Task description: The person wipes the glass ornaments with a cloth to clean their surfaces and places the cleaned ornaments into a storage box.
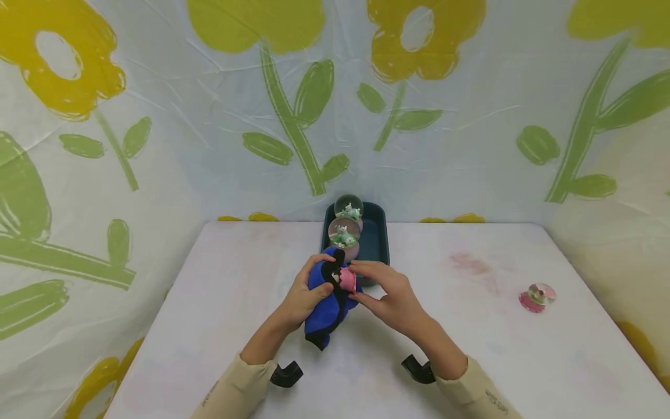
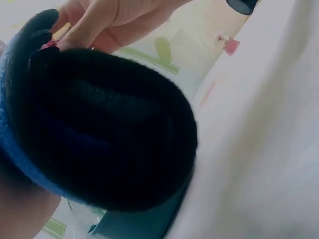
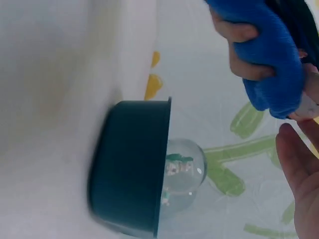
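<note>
Left hand (image 1: 306, 295) grips blue cloth (image 1: 328, 314); right hand (image 1: 389, 293) pinches pink base (image 1: 348, 279). Weak pinch could drop it at the tray's (image 1: 374, 235) near edge.

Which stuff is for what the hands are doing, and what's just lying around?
In the job:
blue cloth item, in the left hand
pink item, pinched by the right hand
probably the tray and two snow globes

Just lying about, perhaps:
small pink-based globe, off to the right

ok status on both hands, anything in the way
Left hand gripping blue black-trimmed fabric. Right hand pinching pink piece. Nothing evidently blocking; teal tray close beyond.
</note>
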Available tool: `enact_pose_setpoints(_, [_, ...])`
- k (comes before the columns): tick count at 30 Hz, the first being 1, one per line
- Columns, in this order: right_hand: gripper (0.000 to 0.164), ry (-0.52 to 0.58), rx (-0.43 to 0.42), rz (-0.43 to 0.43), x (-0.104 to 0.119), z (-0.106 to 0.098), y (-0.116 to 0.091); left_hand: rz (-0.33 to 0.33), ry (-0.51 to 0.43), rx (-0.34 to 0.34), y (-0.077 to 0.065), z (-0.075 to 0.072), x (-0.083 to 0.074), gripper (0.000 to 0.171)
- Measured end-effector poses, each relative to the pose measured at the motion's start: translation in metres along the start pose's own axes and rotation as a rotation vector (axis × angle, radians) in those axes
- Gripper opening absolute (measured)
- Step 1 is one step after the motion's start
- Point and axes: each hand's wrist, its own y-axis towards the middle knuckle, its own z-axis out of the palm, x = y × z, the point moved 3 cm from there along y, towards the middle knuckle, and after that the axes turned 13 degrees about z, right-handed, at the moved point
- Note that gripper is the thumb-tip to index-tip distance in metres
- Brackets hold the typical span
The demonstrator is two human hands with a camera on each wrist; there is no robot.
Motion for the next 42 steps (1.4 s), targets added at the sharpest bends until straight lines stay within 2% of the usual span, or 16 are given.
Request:
enact_pose_setpoints(2, [0.05, -0.016, -0.001, 0.018, 0.0, 0.001, -0.001, 0.015, 0.01, 0.008, 0.0, 0.0, -0.002, 0.065])
enact_pose_setpoints(8, [0.047, -0.014, 0.022, 0.174, -0.001, 0.002, -0.004, 0.038, 0.035, 0.043, 0.001, 0.003, -0.006, 0.06])
enact_pose_setpoints(10, [0.051, -0.008, 0.026, 0.169, 0.0, 0.001, -0.004, 0.032, 0.04, 0.038, 0.0, 0.004, -0.005, 0.061])
enact_pose_setpoints(14, [0.057, -0.008, 0.027, 0.093, 0.001, -0.001, -0.004, 0.026, 0.033, 0.02, -0.002, 0.005, -0.004, 0.062])
enact_pose_setpoints(16, [0.056, -0.014, 0.025, 0.082, 0.001, -0.001, -0.004, 0.028, 0.034, 0.022, -0.002, 0.005, -0.004, 0.061])
enact_pose_setpoints(23, [0.05, -0.018, 0.063, 0.186, -0.006, 0.0, -0.007, 0.034, 0.069, 0.036, -0.003, 0.004, 0.0, 0.054])
enact_pose_setpoints(26, [0.051, -0.057, 0.037, 0.129, -0.005, 0.0, -0.006, 0.03, 0.067, 0.034, -0.002, 0.004, 0.001, 0.054])
enact_pose_setpoints(28, [0.047, -0.116, 0.0, 0.037, -0.002, -0.001, -0.004, 0.019, 0.055, 0.03, -0.001, 0.003, 0.002, 0.055])
enact_pose_setpoints(33, [0.031, -0.279, -0.084, -0.263, 0.013, 0.001, 0.001, -0.026, 0.007, 0.016, -0.001, 0.004, 0.005, 0.058])
enact_pose_setpoints(35, [0.028, -0.274, -0.081, -0.303, 0.016, 0.001, 0.002, -0.034, -0.008, 0.014, -0.002, 0.004, 0.006, 0.056])
enact_pose_setpoints(37, [0.032, -0.226, -0.051, -0.25, 0.018, 0.001, 0.003, -0.022, -0.011, 0.01, -0.003, 0.002, 0.006, 0.053])
enact_pose_setpoints(42, [0.051, -0.118, 0.031, 0.011, 0.015, 0.002, 0.005, 0.07, 0.074, 0.009, -0.001, -0.002, 0.003, 0.047])
